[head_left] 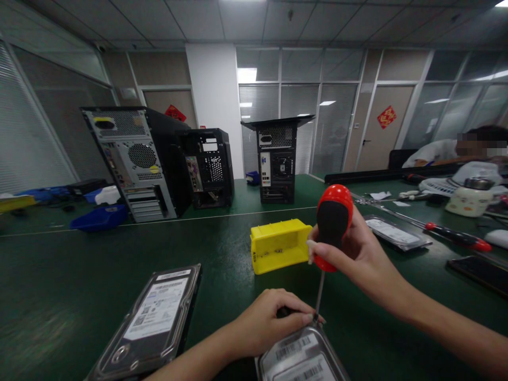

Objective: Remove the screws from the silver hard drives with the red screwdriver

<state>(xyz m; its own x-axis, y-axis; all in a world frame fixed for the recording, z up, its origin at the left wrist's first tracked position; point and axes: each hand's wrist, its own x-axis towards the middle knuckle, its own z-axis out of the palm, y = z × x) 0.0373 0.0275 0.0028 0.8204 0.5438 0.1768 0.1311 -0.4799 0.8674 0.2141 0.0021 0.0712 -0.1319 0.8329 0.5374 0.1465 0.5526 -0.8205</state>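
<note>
Steadying the near drive [301, 357] at the bottom edge of the view, the left hand [265, 320] is curled over its far corner, fingertips drawn together just beside the tool tip. The screwdriver [332, 222] is held nearly upright by the right hand [357, 254], whose fingers are clamped round the red-and-black handle; the thin shaft is set down at that same corner. A corner screw is judged to be worked at this moment, though the screw itself is hidden by the fingertips, and whether it is going in or out cannot be told. For the turn, the tip would need to be kept seated and the shaft kept upright, with the drive pinned flat.

To the left, a second drive [153, 323] is laid label-up on the dark green table [79, 275]. A yellow bin [278, 244] is placed just beyond the hands. Further right, a bagged drive [397, 233], a spare screwdriver [456, 236] and a dark flat slab [482, 270] are spread out. Three towers [135, 159] are stood with their backs to the view, with a blue bin [99, 218] near the leftmost. At the far right another person [436, 151] is seated. The room is closed by glass partitions [301, 90] under ceiling lights.
</note>
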